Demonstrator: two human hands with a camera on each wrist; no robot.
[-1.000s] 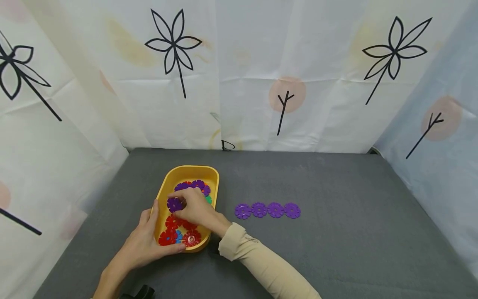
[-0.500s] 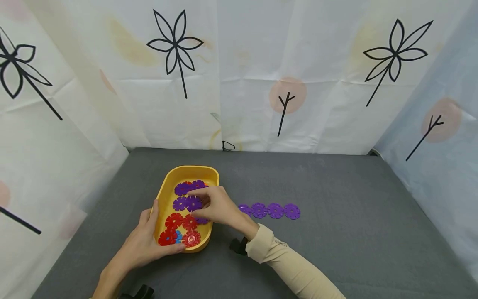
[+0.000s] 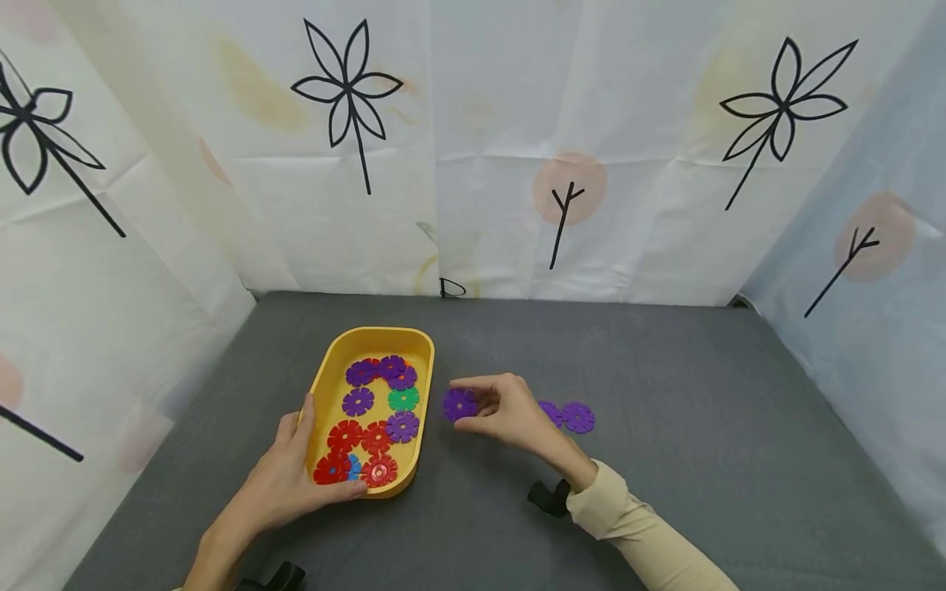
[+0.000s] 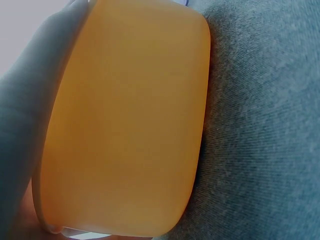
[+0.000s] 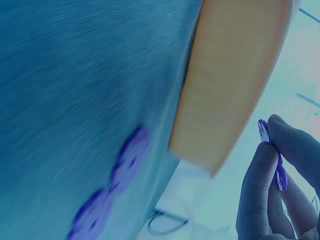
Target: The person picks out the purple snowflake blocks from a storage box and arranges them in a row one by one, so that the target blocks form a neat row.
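My left hand [image 3: 284, 476] holds the yellow tray [image 3: 424, 345] by its left side, with the thumb along the near rim. The tray's outer wall [image 4: 125, 120] fills most of the left wrist view. Just right of the tray, my right hand [image 3: 515, 413] pinches a purple flower-shaped disc [image 3: 460, 405] between thumb and fingers. The right wrist view shows that disc [image 5: 281, 177] edge-on, partly covered by fingers. Behind the hand lies a row of purple flower discs [image 3: 579, 417]; its left part is hidden by the hand in the head view.
Inside the tray lie several red flower discs [image 3: 344, 436], purple ones [image 3: 358, 401], a green one [image 3: 403, 399] and a partly covered blue one [image 3: 355, 468]. A grey cloth [image 3: 702, 427] covers the table. White printed curtains [image 3: 488, 98] stand behind and at both sides.
My right hand has come out of the tray and moved right, carrying a purple flower disc to just beside the tray. My left hand and the tray have stayed in place.
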